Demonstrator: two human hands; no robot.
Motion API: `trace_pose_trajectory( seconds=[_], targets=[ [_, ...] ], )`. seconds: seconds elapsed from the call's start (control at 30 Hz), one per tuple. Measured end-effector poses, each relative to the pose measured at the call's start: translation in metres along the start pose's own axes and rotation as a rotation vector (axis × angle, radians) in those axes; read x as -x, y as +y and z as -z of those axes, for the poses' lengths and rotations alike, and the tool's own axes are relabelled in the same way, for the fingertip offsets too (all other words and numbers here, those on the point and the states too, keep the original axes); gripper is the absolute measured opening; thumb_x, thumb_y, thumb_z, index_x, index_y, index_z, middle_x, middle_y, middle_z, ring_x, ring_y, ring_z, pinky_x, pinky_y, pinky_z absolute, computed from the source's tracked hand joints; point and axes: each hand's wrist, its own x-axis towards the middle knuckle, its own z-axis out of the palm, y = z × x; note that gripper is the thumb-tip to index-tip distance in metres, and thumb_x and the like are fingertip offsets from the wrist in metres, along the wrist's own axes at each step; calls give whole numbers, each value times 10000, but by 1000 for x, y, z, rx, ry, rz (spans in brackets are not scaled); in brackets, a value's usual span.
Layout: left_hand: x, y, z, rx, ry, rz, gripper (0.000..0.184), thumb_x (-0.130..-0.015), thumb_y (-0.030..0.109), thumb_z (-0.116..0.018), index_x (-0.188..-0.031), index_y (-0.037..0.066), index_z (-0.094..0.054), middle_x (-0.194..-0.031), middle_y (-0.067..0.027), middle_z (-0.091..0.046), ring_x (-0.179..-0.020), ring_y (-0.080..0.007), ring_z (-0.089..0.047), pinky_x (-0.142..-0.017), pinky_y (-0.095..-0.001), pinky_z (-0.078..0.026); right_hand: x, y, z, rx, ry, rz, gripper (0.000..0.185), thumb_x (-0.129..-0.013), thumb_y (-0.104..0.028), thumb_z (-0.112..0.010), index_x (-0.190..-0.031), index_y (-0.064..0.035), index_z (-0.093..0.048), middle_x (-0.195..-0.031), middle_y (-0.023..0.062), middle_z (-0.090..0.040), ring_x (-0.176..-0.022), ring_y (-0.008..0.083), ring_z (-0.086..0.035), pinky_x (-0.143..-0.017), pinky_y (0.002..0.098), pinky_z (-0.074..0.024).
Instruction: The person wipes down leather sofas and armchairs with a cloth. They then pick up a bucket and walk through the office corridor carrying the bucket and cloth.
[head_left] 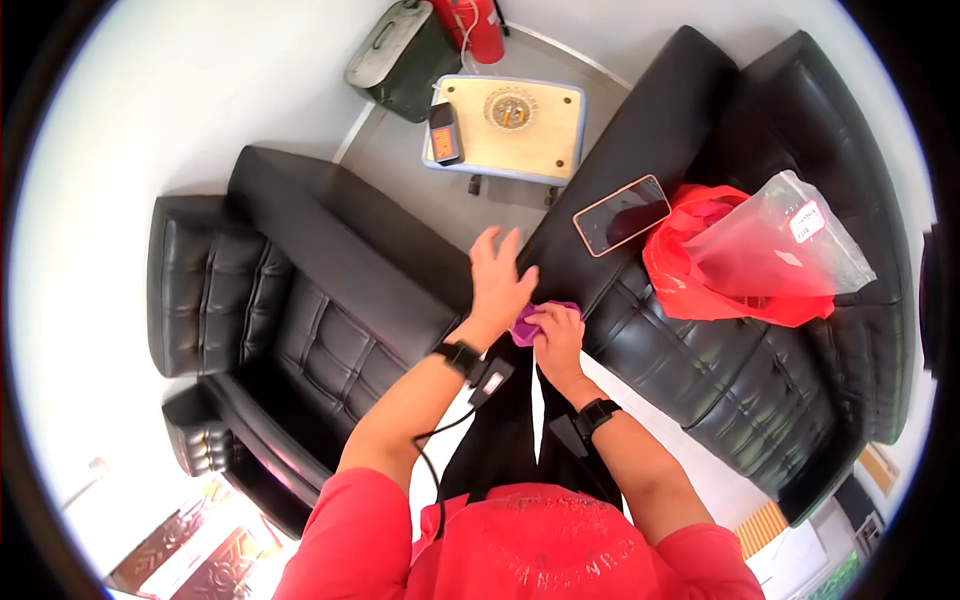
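Observation:
My left hand (497, 279) is raised in front of me with its fingers apart and nothing in it. Just to its right, my right hand (559, 333) has its fingers closed on a small purple item (525, 325), which looks soft and folded. The item lies between my two hands, above my dark trousers and near the end of the black sofa's armrest. Part of it is hidden behind my right fingers.
A phone (622, 215) lies on the sofa armrest (655, 120). Red and clear plastic bags (690, 260) rest on the sofa seat. Ahead, a small table (540, 135) holds a glass ashtray (511, 110) and a dark box (444, 134). Another black sofa (330, 340) stands left.

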Motion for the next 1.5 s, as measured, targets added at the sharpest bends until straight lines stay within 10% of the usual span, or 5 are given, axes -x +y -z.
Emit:
trace_pose_trajectory(
  seconds=[0.2, 0.27, 0.4, 0.57, 1.5],
  targets=[
    [68, -16, 52, 1391, -377, 1115, 460, -938, 405, -455, -1234, 54, -479, -1198, -108, -513, -1099, -239, -501, -949, -350, -402, -39, -75, 2, -603, -100, -14, 461, -818, -118, -491, -1248, 20, -399, -1244, 236, -429, -1154, 392, -409, -1006, 419, -308],
    [75, -17, 54, 1606, -31, 1075, 410, -947, 372, -434, -1195, 52, -500, -1127, -76, -573, -1041, -177, -549, -888, -322, -456, -36, -74, -19, -367, -185, 274, 474, -816, -152, -521, -1236, 37, -408, -1269, 237, -430, -1181, 392, -398, -1001, 445, -310],
    [100, -72, 68, 1174, 201, 950, 327, -916, 252, -458, -1163, 50, -530, -982, -68, -635, -841, -197, -625, -753, -338, -511, -53, -66, 3, -149, -35, 442, 370, -799, -113, -568, -1135, 37, -528, -1247, 191, -484, -1149, 351, -449, -964, 422, -355],
    [125, -95, 98, -538, -108, 366, 544, -861, 302, -543, -1344, 97, -400, -1368, -211, -365, -1285, -385, -319, -999, -554, -296, -74, -30, 5, 294, 99, 384, 331, -751, -116, -598, -1064, -15, -565, -1258, 145, -468, -1223, 309, -393, -1001, 480, -307],
    [-173, -542, 272, -1001, 98, 436, 691, -892, 569, -382, -1422, 145, -251, -1477, -194, -187, -1350, -410, -175, -1023, -614, -222, -108, -9, -28, 594, 45, 276, 231, -701, -145, -525, -918, -106, -595, -1112, 76, -550, -1120, 294, -469, -929, 429, -286]
  ],
)
